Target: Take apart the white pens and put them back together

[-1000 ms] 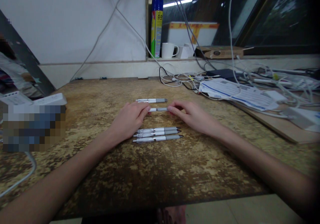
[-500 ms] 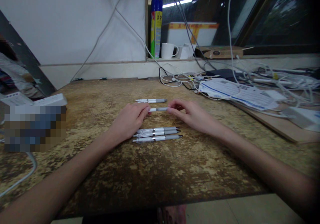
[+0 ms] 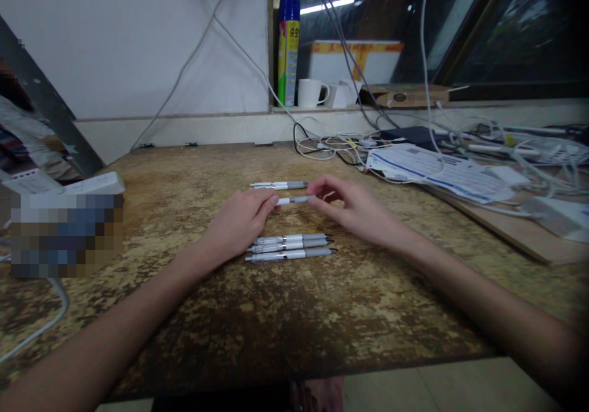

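Note:
A white and grey pen (image 3: 291, 201) lies crosswise between my two hands, above the worn wooden table (image 3: 257, 326). My left hand (image 3: 243, 216) is closed on its white end, which the fingers hide. Thumb and fingertips of my right hand (image 3: 345, 206) pinch the grey tip end. Just beyond lie other white and grey pens (image 3: 280, 185), side by side. Nearer to me, several similar pens (image 3: 294, 246) rest roughly parallel, their grey ends pointing right; my left hand partly covers the left end of the farthest ones.
At the right are papers (image 3: 437, 170), tangled cables (image 3: 331, 145) and a white adapter (image 3: 559, 216) on a board (image 3: 497, 231). White power strips (image 3: 92, 183) sit at the left above a blurred patch. A spray can (image 3: 289, 50) and a mug (image 3: 313, 93) stand on the sill.
Hardly anything differs. Both hands keep hold of the pen, the right fingers shifting very slightly at its tip. The other pens lie as before.

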Motion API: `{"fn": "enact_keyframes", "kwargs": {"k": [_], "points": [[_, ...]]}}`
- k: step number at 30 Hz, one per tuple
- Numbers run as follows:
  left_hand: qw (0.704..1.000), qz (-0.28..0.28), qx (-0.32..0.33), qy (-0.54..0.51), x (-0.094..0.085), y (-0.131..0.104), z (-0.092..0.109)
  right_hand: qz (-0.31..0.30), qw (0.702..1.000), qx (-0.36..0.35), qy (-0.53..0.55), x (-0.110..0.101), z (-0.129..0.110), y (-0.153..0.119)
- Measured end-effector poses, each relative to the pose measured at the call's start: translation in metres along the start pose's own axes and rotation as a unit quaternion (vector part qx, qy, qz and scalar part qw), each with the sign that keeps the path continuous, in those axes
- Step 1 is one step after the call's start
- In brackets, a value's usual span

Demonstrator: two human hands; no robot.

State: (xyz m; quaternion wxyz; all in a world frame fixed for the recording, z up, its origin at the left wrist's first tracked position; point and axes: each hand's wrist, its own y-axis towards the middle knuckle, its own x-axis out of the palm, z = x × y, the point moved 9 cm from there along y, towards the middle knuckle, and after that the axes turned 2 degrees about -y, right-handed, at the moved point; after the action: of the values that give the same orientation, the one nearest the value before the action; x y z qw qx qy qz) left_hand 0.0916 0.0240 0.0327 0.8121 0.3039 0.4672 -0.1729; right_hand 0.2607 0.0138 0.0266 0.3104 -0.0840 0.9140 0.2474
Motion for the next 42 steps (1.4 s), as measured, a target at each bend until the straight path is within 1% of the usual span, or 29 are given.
{"fn": "enact_keyframes", "kwargs": {"k": [4, 9, 13, 15, 19, 24, 27, 32, 33, 37, 39, 42], "points": [[1.000, -0.004, 0.005, 0.003, 0.002, 0.000, 0.001, -0.023, 1.000, 0.013, 0.012, 0.006, 0.002, -0.001], [1.000, -0.002, 0.001, -0.005, 0.002, -0.001, 0.000, 0.000, 1.000, -0.016, -0.002, 0.002, -0.004, -0.001], [1.000, -0.011, 0.005, -0.005, 0.004, -0.001, 0.002, -0.033, 0.999, 0.006, 0.001, 0.008, -0.004, -0.002], [1.000, -0.012, 0.008, -0.004, 0.004, -0.001, 0.003, -0.042, 0.999, 0.004, 0.002, 0.010, -0.006, -0.003], [1.000, -0.009, 0.014, -0.005, 0.005, -0.001, 0.006, -0.028, 0.999, -0.012, 0.014, 0.009, -0.009, -0.003], [0.999, -0.006, 0.028, -0.014, 0.005, -0.002, 0.013, -0.036, 0.998, 0.002, 0.051, 0.011, -0.013, -0.003], [0.999, -0.007, 0.028, -0.015, 0.005, -0.002, 0.013, -0.025, 0.999, -0.002, 0.038, 0.007, -0.014, -0.002], [0.999, -0.006, 0.020, -0.027, 0.004, -0.001, 0.005, 0.016, 1.000, -0.016, 0.017, -0.005, -0.009, 0.001], [0.999, -0.007, 0.031, -0.037, 0.004, -0.001, 0.006, 0.022, 0.999, -0.016, 0.023, -0.006, -0.008, 0.001], [0.992, -0.006, 0.107, -0.073, 0.003, -0.003, 0.018, 0.032, 0.997, -0.024, 0.061, -0.007, -0.006, 0.002], [0.991, -0.001, 0.117, -0.064, 0.003, -0.003, 0.020, 0.040, 0.996, -0.023, 0.073, -0.008, -0.005, 0.002], [0.993, 0.016, 0.108, -0.045, -0.001, -0.003, 0.017, 0.055, 0.994, 0.006, 0.093, -0.011, 0.001, 0.003]]}}
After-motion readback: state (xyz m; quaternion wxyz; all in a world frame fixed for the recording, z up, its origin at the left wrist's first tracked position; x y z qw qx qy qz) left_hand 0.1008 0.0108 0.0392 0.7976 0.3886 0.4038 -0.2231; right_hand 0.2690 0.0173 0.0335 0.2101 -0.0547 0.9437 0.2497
